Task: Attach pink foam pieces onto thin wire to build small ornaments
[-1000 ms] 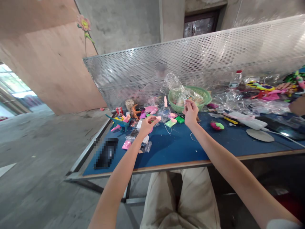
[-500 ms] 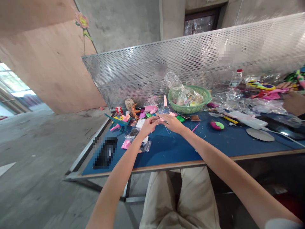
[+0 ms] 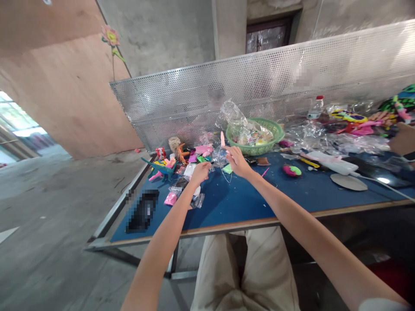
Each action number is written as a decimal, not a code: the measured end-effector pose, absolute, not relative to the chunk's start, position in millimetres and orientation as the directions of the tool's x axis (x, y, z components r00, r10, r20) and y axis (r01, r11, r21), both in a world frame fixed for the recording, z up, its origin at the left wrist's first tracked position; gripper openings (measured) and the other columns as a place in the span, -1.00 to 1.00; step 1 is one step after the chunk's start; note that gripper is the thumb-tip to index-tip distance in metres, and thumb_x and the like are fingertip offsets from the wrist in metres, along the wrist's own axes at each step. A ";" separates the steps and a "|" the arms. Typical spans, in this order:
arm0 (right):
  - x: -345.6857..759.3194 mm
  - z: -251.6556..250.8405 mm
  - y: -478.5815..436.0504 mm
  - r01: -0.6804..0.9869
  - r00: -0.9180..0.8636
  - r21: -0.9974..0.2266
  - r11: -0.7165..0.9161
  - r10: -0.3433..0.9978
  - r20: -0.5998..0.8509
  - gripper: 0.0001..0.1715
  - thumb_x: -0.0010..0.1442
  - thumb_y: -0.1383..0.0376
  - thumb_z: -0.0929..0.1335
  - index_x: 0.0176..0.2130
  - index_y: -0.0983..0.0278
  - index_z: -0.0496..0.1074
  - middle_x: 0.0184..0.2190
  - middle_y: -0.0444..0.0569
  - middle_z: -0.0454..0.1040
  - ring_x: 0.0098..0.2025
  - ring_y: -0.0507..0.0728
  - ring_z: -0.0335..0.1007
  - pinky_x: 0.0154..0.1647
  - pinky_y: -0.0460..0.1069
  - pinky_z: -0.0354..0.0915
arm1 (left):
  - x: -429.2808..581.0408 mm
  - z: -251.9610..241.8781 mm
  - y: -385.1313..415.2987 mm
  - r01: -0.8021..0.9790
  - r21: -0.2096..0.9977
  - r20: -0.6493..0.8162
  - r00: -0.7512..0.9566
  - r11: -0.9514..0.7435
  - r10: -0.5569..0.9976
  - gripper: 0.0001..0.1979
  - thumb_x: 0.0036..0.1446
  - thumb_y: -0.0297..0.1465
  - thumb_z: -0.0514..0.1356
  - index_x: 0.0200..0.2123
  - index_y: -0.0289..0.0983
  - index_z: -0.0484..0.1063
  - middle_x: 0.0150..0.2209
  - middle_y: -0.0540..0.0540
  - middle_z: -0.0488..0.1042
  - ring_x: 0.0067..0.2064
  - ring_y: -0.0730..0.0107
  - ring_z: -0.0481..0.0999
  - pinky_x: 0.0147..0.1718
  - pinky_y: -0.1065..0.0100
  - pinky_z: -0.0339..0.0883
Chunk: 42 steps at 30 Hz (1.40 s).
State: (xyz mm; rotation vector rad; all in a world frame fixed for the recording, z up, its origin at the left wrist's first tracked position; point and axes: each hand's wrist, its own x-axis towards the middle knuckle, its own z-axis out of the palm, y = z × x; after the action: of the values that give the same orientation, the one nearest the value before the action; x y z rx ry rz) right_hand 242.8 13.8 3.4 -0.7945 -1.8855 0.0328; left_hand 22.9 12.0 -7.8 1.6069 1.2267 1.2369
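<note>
A blue-topped table (image 3: 240,205) fills the middle of the view, with a perforated metal panel (image 3: 181,101) standing along its far side. A green basket (image 3: 274,140) sits near that panel, holding small mixed pieces under a crumpled clear bag (image 3: 233,113). On the right lies a long white block (image 3: 333,162) with a cable; near the left end are a dark, blurred-out item (image 3: 142,211) and a teal dinosaur figure (image 3: 164,170). The right hand (image 3: 238,162) is over the table just in front of the basket, its fingers drawn together; whether it grips anything cannot be told. The left hand (image 3: 200,172) is a little apart from it, beside the cluster of packets, fingers bent inward, and what it may hold is too small to make out. A grey oval (image 3: 348,182) lies flat in front of the white block, and a purple-and-green lump (image 3: 292,170) lies to its left. The peach piece (image 3: 222,139) stands upright just beyond the right fingertips, contact unclear. Smaller still are a light green piece (image 3: 227,169) beside the right hand and a thin purple stick (image 3: 265,172) on the table.
</note>
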 end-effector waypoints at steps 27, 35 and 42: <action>240.0 -2.1 18.4 0.559 -0.474 -0.179 0.810 0.489 0.732 -0.57 0.30 0.10 0.47 0.12 0.13 0.59 0.02 0.10 0.64 0.13 0.35 0.47 0.21 0.29 0.29 | 31.9 -2.5 0.6 -0.045 0.999 -0.015 0.149 0.022 0.989 -0.51 -0.21 -0.19 0.58 -0.23 -0.38 0.67 -0.65 0.14 0.22 -0.61 0.66 0.05 -0.61 0.45 -0.08; 283.4 8.4 22.9 0.482 -0.476 -0.364 0.797 0.586 0.656 -0.59 0.27 0.06 0.47 0.06 0.14 0.60 0.01 0.10 0.60 0.00 0.30 0.53 0.09 0.22 0.40 | 22.9 -7.4 5.1 0.061 0.998 0.028 0.085 -0.034 0.996 -0.48 -0.13 -0.14 0.53 -0.14 -0.34 0.69 -0.65 0.12 0.28 -0.67 0.65 0.09 -0.65 0.43 -0.10; 274.9 7.1 24.1 0.476 -0.445 -0.502 0.722 0.690 0.571 -0.60 0.15 0.04 0.53 -0.08 0.18 0.63 -0.30 -0.03 0.61 -0.38 0.13 0.43 -0.26 0.04 0.38 | 29.1 -1.7 -0.4 -0.054 0.998 -0.015 0.169 0.025 0.986 -0.59 -0.04 -0.12 0.52 -0.32 -0.36 0.65 -0.63 0.12 0.20 -0.63 0.68 0.07 -0.66 0.48 -0.10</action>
State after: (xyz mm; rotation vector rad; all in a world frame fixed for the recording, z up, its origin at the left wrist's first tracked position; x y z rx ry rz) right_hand 274.9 24.1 7.1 -0.8801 -2.1265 0.3426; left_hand 29.1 -0.4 -1.7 1.2288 1.0534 1.0962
